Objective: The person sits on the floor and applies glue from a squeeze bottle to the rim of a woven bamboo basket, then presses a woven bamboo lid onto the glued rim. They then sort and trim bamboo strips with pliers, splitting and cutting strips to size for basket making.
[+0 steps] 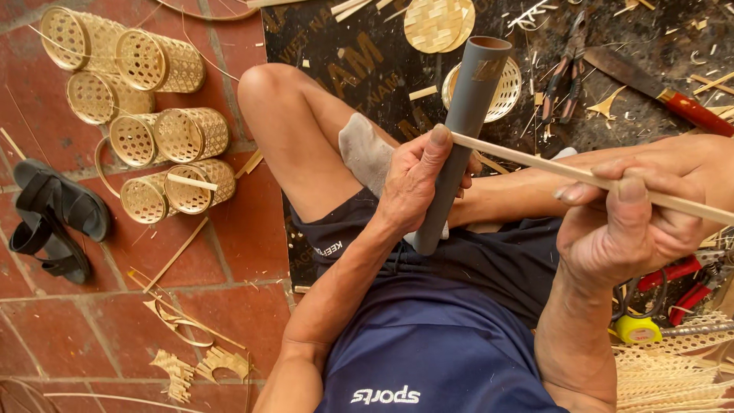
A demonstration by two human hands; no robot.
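Head view: left hand wrapped round grey tube, thumb pinning end of bamboo strip vs. tube. Right hand pinching strip further along. Tube upright over lap. Woven baskets w/ sandals on tiles at left; pliers on mat.

The floor is laid with red square tiles, set apart by pale joints. A dark mat with faded lettering is spread over part of it and is strewn with pale shavings. Small woven baskets are piled on the tiles at the left, touching one another. A pair of black sandals is seen just beside them. Curled strips are scattered over the tiles near the bottom. The scene is lit evenly by soft daylight.
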